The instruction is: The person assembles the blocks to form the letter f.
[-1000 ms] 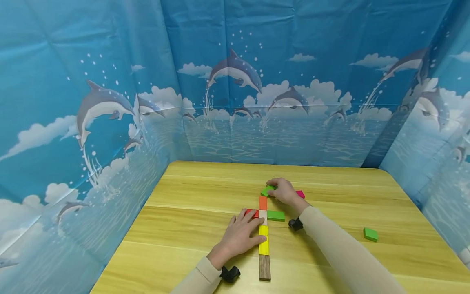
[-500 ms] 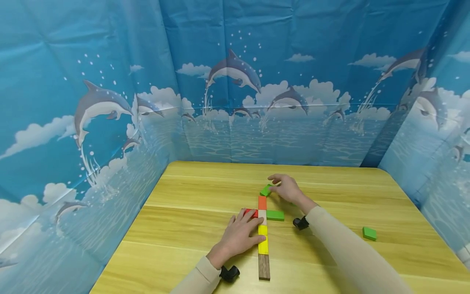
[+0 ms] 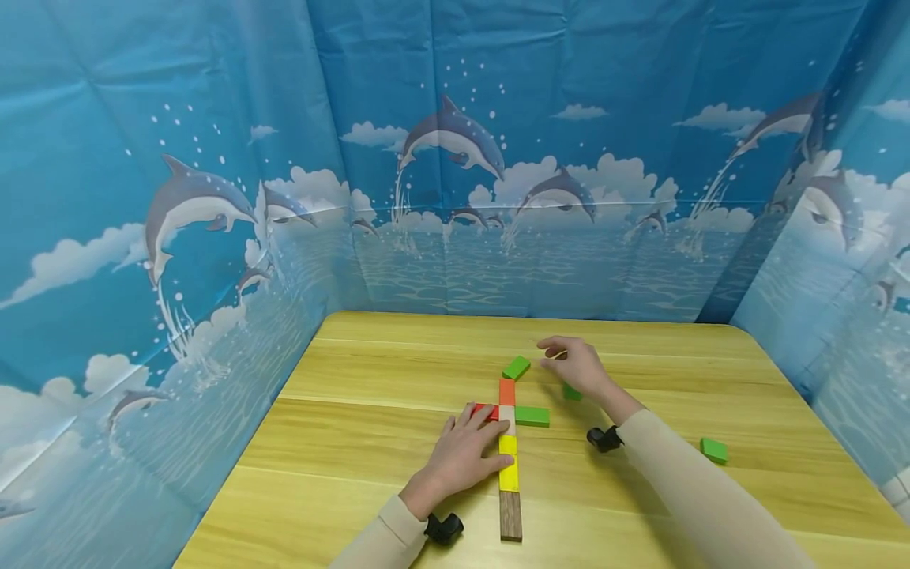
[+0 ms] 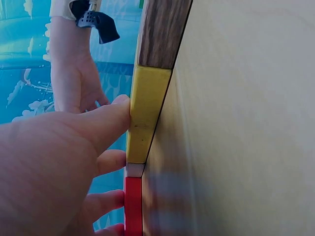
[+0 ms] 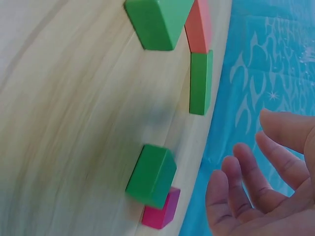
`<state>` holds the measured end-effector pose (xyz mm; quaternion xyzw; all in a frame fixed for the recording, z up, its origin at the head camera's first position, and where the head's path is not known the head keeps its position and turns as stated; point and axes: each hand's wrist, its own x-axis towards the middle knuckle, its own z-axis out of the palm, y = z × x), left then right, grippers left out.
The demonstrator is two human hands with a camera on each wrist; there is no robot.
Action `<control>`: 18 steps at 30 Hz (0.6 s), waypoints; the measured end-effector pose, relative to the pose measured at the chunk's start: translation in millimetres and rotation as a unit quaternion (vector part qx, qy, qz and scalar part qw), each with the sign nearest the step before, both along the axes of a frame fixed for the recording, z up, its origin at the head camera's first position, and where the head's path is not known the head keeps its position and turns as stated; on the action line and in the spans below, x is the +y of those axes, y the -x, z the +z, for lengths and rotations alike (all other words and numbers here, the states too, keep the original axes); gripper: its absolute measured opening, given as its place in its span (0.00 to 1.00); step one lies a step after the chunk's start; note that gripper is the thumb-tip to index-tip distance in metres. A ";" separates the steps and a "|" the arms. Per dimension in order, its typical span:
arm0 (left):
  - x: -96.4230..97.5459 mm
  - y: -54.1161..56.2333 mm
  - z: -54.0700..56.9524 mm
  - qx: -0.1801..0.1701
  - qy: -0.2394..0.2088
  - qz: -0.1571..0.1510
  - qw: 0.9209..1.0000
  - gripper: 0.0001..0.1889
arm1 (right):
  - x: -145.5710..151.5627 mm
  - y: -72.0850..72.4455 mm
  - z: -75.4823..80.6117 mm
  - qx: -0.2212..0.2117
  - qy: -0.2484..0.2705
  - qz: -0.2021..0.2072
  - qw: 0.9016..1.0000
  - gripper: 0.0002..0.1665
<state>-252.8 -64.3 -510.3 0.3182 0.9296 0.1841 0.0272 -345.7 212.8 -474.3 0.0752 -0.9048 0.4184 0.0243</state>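
Flat blocks form a line: brown [image 3: 510, 518], yellow [image 3: 508, 476], a pale block [image 3: 503, 416] and orange [image 3: 507, 392]. A red block [image 4: 133, 206] and a green block [image 3: 533, 416] flank the pale one like arms. My left hand [image 3: 462, 454] lies over the line with spread fingers, thumb at the yellow, fingertips on the pale and red blocks. An angled green block [image 3: 517, 367] meets the orange block's far end. My right hand [image 3: 576, 365] hovers right of it, fingers loosely bent, holding nothing. Below that hand lies another green block [image 5: 151, 176], beside a magenta block [image 5: 163, 210].
Farther right on the wooden table [image 3: 341, 371] lies one more green block [image 3: 714, 450]. A blue dolphin-print curtain [image 3: 455, 261] hangs behind the table and along its sides. Both wrists wear a small black device.
The right hand has let go of the angled green block and drawn away to the right, uncovering it. That block stays at the orange end. The left hand has kept its place.
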 end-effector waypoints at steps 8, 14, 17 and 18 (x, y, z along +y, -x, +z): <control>-0.3 -0.9 2.4 0.003 0.000 0.000 1.000 0.31 | 15.9 -10.1 0.8 0.013 -0.003 -0.001 1.000 0.20; 0.7 -1.2 1.8 0.000 0.002 0.000 1.000 0.31 | 29.4 -19.4 0.7 0.007 0.010 0.000 1.000 0.21; 0.8 -1.8 2.3 -0.004 0.003 0.002 1.000 0.31 | 35.5 -23.6 -1.0 -0.003 0.009 -0.002 1.000 0.22; 0.9 -1.9 2.5 -0.005 0.002 0.002 1.000 0.31 | 37.3 -24.7 -2.1 -0.007 0.005 -0.001 1.000 0.22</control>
